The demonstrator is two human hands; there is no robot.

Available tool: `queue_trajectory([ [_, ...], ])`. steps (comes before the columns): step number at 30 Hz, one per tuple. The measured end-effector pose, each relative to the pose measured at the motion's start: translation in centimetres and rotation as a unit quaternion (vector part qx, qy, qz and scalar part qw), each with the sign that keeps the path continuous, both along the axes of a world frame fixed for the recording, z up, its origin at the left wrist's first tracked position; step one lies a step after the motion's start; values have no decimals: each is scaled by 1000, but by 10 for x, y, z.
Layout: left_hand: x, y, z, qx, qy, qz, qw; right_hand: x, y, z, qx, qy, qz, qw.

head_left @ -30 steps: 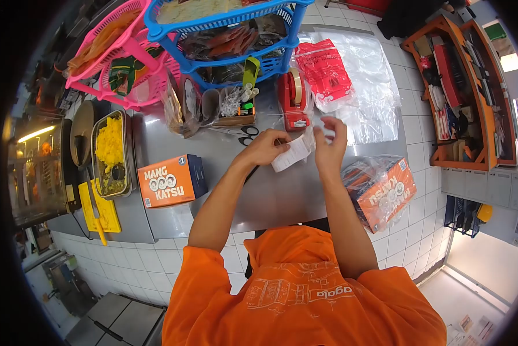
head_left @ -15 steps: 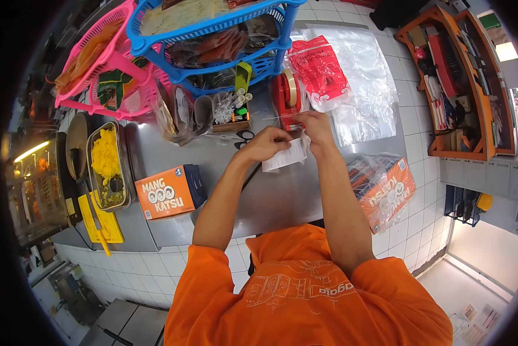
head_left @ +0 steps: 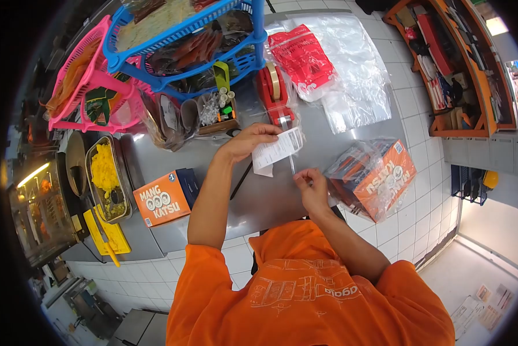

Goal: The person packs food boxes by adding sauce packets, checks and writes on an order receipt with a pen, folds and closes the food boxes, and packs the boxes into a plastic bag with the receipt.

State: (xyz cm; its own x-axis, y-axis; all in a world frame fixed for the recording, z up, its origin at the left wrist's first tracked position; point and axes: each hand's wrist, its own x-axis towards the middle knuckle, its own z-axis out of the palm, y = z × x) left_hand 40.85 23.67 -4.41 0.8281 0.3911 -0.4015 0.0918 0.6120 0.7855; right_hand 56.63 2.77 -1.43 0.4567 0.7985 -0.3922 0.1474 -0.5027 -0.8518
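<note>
My left hand (head_left: 250, 141) pinches the upper left edge of a white printed receipt (head_left: 273, 151) above the metal table. Lower and to the right, my right hand (head_left: 312, 187) is closed on the end of a strip of clear tape (head_left: 292, 164). That strip runs up towards the red tape dispenser (head_left: 275, 95) and passes behind or along the receipt; which one is unclear. To the right of my right hand stands an orange and dark blue box (head_left: 377, 179) in a clear plastic bag. A second such box (head_left: 162, 199) stands unbagged at the left.
Blue (head_left: 184, 52) and pink (head_left: 91, 86) basket racks stand at the back left. Red packaging (head_left: 302, 60) lies on clear plastic bags (head_left: 357, 75). At the left are a tray of yellow food (head_left: 106, 173) and a knife on a yellow board (head_left: 120, 239).
My right hand has moved from the dispenser down towards me, drawing out a strip of tape. My left hand and the receipt have shifted slightly up and left.
</note>
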Motion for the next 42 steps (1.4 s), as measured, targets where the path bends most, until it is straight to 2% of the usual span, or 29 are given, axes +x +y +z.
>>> queue_trajectory([
  [3,2,-6,15,-89,47,64,993,0,-8,-6,39,-30,7,999],
  [5,2,-1,15,-20,45,60,997,1,-31,14,72,-53,19,996],
  [6,2,-1,15,14,44,58,997,0,-44,25,42,-35,23,998],
  [8,11,-12,19,30,125,91,988,2,-64,41,-16,-1,34,999],
  [9,16,-18,21,37,165,106,980,3,-66,34,-14,1,38,999],
  [14,44,-38,13,21,205,267,941,6,-73,-31,11,6,34,999],
  [18,60,-49,-14,76,198,371,904,8,-73,-36,35,-25,44,998],
  [21,63,-58,-18,164,243,394,871,13,-78,-18,50,-8,59,997],
  [24,54,-82,27,161,181,402,883,29,-91,36,55,5,125,991],
  [26,49,-107,94,85,164,394,900,47,-107,105,64,24,162,984],
  [29,61,-129,163,82,-5,387,918,90,-139,178,92,64,195,974],
  [31,81,-136,195,89,-104,376,917,120,-148,218,162,12,141,977],
  [33,115,-134,205,88,-143,339,926,152,-154,248,169,-125,122,970],
  [36,164,-126,195,61,-159,308,936,192,-152,254,182,-200,63,961],
  [40,200,-114,138,8,-93,294,951,224,-139,209,115,-177,43,977],
  [42,205,-114,121,19,-55,295,954,229,-136,187,118,-184,47,975],
])
